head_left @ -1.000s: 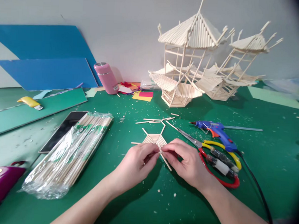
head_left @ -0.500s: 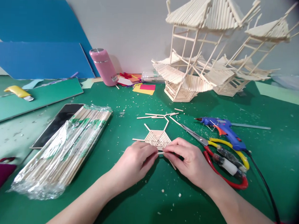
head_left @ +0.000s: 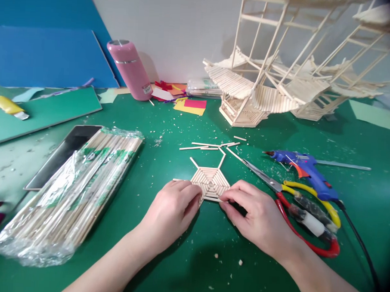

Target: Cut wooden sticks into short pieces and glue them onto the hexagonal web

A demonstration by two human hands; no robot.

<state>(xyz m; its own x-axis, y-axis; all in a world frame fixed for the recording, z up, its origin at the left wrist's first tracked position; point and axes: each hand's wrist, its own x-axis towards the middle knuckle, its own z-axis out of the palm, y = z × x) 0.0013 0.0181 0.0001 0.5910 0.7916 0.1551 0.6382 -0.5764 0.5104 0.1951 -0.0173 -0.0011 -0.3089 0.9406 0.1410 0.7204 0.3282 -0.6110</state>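
Hexagonal panel (head_left: pixel 209 173) of thin wooden sticks, nested rings, lies on smooth green tabletop (head_left: pixel 164 265) between my hands; bare spokes jut from far corners. My right hand (head_left: pixel 255 211) pinches end of pale stick (head_left: pixel 211 199) along panel's near edge. My left hand (head_left: pixel 173 207): fingertips at near-left corner; cannot tell whether gripping. Rightward: steel-bladed scissors (head_left: pixel 267 179), blue glue gun (head_left: pixel 312 170). Leftward: stick bundle (head_left: pixel 80 188), crinkled clear film.

Bare hands (head_left: pixel 173 204), bare wrists (head_left: pixel 142 235), uncovered forearms (head_left: pixel 112 259)
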